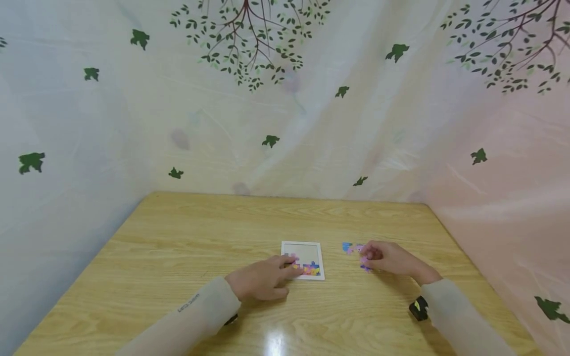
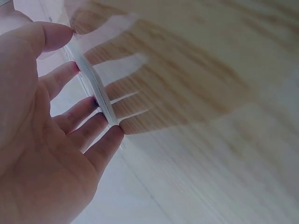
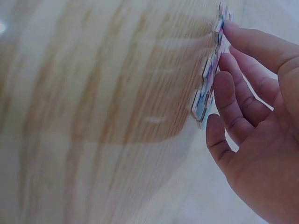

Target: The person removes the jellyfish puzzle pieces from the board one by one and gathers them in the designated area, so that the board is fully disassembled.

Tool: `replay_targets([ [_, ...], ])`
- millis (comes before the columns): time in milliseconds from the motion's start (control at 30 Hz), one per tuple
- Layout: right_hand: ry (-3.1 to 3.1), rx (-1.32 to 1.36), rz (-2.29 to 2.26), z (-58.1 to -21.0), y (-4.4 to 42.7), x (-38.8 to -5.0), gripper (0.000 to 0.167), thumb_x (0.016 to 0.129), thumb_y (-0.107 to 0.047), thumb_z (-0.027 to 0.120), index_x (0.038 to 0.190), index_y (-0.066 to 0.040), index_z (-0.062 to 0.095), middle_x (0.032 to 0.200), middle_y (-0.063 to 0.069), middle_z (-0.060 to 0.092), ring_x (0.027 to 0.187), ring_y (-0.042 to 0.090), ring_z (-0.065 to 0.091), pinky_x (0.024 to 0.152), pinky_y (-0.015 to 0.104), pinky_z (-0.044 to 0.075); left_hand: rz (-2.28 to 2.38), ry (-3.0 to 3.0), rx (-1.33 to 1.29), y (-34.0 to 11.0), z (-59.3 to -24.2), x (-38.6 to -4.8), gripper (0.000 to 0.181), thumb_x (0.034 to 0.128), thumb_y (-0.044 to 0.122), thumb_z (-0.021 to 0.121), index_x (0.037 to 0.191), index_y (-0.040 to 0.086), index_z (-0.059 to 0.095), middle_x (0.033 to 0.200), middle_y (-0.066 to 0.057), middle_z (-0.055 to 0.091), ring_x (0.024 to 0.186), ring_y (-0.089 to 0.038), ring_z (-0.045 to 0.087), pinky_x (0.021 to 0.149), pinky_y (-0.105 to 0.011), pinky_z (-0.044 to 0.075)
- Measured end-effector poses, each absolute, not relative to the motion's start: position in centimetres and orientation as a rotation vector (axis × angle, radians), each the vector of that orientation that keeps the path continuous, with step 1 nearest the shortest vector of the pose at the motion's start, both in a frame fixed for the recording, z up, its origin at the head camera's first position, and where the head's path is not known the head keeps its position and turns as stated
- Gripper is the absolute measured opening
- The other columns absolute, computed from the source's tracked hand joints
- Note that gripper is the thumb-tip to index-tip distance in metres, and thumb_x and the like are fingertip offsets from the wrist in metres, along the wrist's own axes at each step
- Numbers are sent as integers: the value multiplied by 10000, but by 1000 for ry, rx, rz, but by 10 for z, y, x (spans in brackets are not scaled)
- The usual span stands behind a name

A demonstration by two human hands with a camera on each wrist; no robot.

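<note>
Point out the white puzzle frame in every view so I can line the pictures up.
Head: the white puzzle frame lies just right of centre, below the middle, the left hand over its left part.
Left wrist: upper left, a pale edge seen nearly edge-on at that hand.
Right wrist: not in it; loose puzzle pieces show instead.
Shared landmark: the wood-grain table.

Left sleeve (image 1: 178, 316) (7 o'clock, head view) was pale beige, small unreadable dark lettering (image 1: 189, 303); black sliver (image 1: 231, 320) showed under cuff (image 1: 228, 295). Right sleeve (image 1: 463, 316) (4 o'clock) matched; black wrist unit (image 1: 419, 309) there had a yellowish patch (image 1: 417, 306). Left hand (image 1: 263, 279), right hand (image 1: 396, 259) were bare.
</note>
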State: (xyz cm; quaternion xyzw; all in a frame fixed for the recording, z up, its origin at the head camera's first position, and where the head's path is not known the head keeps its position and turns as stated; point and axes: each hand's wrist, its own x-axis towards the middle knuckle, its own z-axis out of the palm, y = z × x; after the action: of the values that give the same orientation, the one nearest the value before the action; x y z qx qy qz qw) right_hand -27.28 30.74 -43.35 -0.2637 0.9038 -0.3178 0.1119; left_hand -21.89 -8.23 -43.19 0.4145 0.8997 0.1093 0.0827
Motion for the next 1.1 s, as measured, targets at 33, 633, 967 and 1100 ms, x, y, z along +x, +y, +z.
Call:
replay_targets([
  [33,2654,-778,-938,-434,308,-273,194,983,-114,684,1148,-19,651,950,10,629,821,97,544,683,232,491,325,2686,1238,-82,-432,-219,583,981,214,591,1552,196,472,1616,-128,373,1442,-324,413,1146,-436,402],
  [633,2679,-863,-949,-428,283,-281,175,975,-154,709,1120,-61,675,970,11,638,802,109,604,642,261,531,207,2737,1432,-81,-433,-221,528,974,165,576,1499,129,532,1526,-134,467,1376,-300,467,1115,-411,437],
  [967,2615,-993,-949,-425,230,-288,209,964,-123,705,1135,-4,691,968,11,676,850,112,618,719,269,538,58,2797,1465,-76,-434,-219,513,971,213,577,1475,117,565,1476,-88,515,1362,-243,494,1148,-356,397],
  [1100,2621,-953,-905,-427,206,-291,206,962,-142,711,1138,-36,712,964,-20,674,833,104,598,731,262,522,43,2797,1450,-75,-434,-217,500,986,210,570,1472,93,561,1491,-89,512,1392,-234,480,1160,-352,385],
])
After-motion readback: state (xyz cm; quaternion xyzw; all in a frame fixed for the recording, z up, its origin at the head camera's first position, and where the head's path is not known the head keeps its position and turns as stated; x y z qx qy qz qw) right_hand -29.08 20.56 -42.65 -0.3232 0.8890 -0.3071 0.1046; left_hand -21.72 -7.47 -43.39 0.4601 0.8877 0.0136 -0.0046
